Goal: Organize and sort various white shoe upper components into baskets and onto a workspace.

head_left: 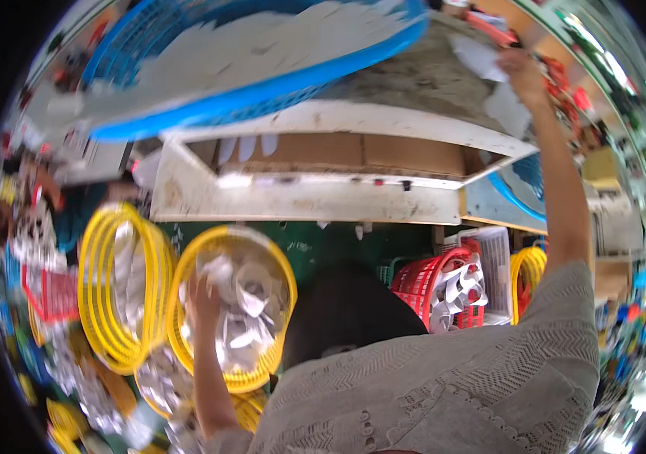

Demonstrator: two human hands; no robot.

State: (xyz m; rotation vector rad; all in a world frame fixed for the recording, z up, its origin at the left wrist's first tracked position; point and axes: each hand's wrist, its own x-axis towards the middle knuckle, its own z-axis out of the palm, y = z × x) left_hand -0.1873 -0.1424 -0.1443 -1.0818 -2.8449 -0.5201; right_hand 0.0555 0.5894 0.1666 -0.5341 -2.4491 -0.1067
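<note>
At the far right of the worktable (414,76), my right hand (518,66) is stretched out, its fingers closed at the edge of a thin white piece (480,57). Another white piece (507,110) lies by the wrist. My left hand (203,299) reaches down into a yellow basket (289,281) at the lower left. Loose white curved pieces (244,333) fill that basket, beside and under the hand. Its fingers are blurred, so whether they grip a piece cannot be told.
A large blue basket (262,97) heaped with white pieces (277,49) stands on the table. Yellow baskets (99,303) stand at left. To the right are a red basket (414,281) with white pieces and a white crate (498,265). Another person (73,208) is at far left.
</note>
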